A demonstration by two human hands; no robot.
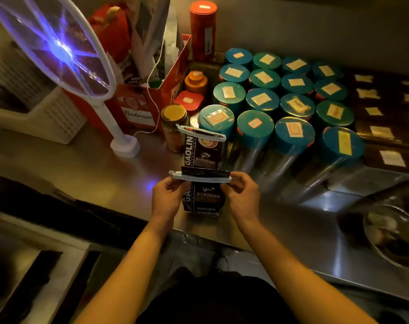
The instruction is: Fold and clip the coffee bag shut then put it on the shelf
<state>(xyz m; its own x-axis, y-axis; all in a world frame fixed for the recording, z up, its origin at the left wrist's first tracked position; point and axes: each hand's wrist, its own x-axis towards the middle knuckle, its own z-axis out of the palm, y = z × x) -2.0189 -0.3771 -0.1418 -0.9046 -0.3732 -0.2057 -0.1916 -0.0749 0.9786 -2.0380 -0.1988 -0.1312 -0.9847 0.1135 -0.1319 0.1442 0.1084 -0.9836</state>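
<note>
A dark coffee bag [204,199] stands on the steel counter near its front edge, its top folded over. A white sealing clip [200,177] lies across the fold. My left hand [167,198] pinches the clip's left end and my right hand [242,195] pinches its right end. Just behind stands a second dark coffee bag [202,152], upright, with its own white clip [200,133] across the top.
Several teal-lidded steel canisters [292,134] crowd the counter at the back right. A glass jar [174,127], small red and orange tins, a tall red tube [203,29] and a red carton [140,108] stand behind. An electric swatter [56,50] sits left; a metal bowl [393,235] right.
</note>
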